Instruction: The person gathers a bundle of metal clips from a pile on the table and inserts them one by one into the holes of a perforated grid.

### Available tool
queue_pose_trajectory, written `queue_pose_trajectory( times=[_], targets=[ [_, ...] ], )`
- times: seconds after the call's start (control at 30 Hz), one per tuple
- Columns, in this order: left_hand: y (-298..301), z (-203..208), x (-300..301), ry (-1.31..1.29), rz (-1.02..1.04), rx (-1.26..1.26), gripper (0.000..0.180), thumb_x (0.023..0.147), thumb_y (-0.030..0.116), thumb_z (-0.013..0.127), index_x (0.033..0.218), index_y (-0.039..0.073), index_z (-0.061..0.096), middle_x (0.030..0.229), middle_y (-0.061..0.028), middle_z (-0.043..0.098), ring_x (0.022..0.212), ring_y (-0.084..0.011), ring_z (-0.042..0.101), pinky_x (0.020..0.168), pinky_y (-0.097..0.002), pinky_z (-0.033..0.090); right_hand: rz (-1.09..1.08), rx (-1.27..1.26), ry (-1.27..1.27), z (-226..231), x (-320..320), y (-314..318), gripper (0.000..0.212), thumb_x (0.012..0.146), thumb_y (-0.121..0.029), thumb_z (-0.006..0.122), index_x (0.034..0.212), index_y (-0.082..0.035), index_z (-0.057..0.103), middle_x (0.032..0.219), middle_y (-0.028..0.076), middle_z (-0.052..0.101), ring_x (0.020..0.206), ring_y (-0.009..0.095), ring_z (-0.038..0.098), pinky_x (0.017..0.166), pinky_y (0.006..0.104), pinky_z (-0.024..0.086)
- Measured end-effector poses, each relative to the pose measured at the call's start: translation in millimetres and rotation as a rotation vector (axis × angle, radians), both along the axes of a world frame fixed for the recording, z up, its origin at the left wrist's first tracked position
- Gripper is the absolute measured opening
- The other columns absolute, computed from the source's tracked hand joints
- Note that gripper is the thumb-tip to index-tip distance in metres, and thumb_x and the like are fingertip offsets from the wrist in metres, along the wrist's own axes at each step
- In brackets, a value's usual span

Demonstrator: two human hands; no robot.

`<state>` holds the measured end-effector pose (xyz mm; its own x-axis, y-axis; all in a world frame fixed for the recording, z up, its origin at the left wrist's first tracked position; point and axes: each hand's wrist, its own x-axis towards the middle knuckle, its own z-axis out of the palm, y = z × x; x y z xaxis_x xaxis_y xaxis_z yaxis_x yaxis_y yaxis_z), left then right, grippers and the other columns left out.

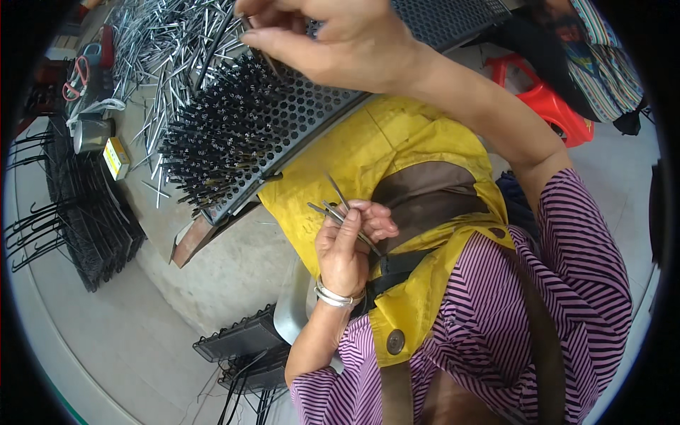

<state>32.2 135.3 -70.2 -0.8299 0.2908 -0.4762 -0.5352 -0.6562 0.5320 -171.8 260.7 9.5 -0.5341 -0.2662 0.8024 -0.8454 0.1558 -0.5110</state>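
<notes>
Over my lap, my left hand is closed around a few thin metal rods, which stick out past the thumb at different angles. My right hand reaches over a dark perforated rack, thumb and fingers pinched on one thin rod that points down toward the holes. Partly hidden by that hand, the rod's upper end cannot be made out. Many dark-tipped rods stand packed upright in the rack's left part, beside bare holes to their right.
Loose silvery rods lie heaped behind the rack. Left of it are a metal cup, a small yellow box and red-handled scissors. Stacked black racks with hooks stand at far left. A red plastic stool is at right.
</notes>
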Motion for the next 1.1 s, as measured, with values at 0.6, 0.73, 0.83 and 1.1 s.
queue_pose_trajectory(
  times=[0.6, 0.73, 0.83, 1.1],
  targets=[
    [0, 7, -2, -0.014, 0.032, 0.017, 0.021, 0.094, 0.015, 0.045, 0.104, -0.003, 0.049, 0.094, -0.0204, 0.059, 0.078, -0.0269, 0.062, 0.070, -0.0393, 0.053, -0.290, -0.076, 0.146, -42, 17, -22, 0.026, 0.065, -0.002, 0.071, 0.087, -0.003, 0.056, 0.064, 0.007, 0.057, 0.061, 0.025, 0.058, 0.054, 0.0326, 0.048],
    [-2, 7, -3, -0.017, 0.019, 0.013, 0.021, 0.094, 0.015, 0.044, 0.104, -0.003, 0.048, 0.096, -0.0197, 0.059, 0.079, -0.0257, 0.062, 0.072, -0.0375, 0.052, -0.295, -0.062, 0.159, -43, 15, -24, 0.026, 0.064, -0.003, 0.072, 0.086, -0.004, 0.057, 0.064, 0.006, 0.057, 0.058, 0.023, 0.056, 0.052, 0.0329, 0.047],
    [-3, 8, -3, -0.024, 0.012, 0.011, 0.021, 0.094, 0.015, 0.045, 0.104, -0.004, 0.048, 0.096, -0.0197, 0.059, 0.079, -0.0258, 0.062, 0.072, -0.0375, 0.052, -0.256, -0.067, 0.189, -41, 14, -25, 0.027, 0.065, 0.000, 0.072, 0.088, -0.001, 0.059, 0.065, 0.007, 0.057, 0.056, 0.022, 0.056, 0.050, 0.0305, 0.046],
    [-6, 6, -5, -0.030, -0.035, -0.001, 0.022, 0.093, 0.015, 0.046, 0.106, -0.002, 0.049, 0.096, -0.0208, 0.059, 0.079, -0.0277, 0.062, 0.072, -0.0400, 0.052, -0.261, -0.133, 0.231, -39, 13, -18, 0.027, 0.065, 0.004, 0.072, 0.089, 0.002, 0.061, 0.066, 0.009, 0.057, 0.053, 0.021, 0.054, 0.047, 0.0293, 0.044]
  ],
)
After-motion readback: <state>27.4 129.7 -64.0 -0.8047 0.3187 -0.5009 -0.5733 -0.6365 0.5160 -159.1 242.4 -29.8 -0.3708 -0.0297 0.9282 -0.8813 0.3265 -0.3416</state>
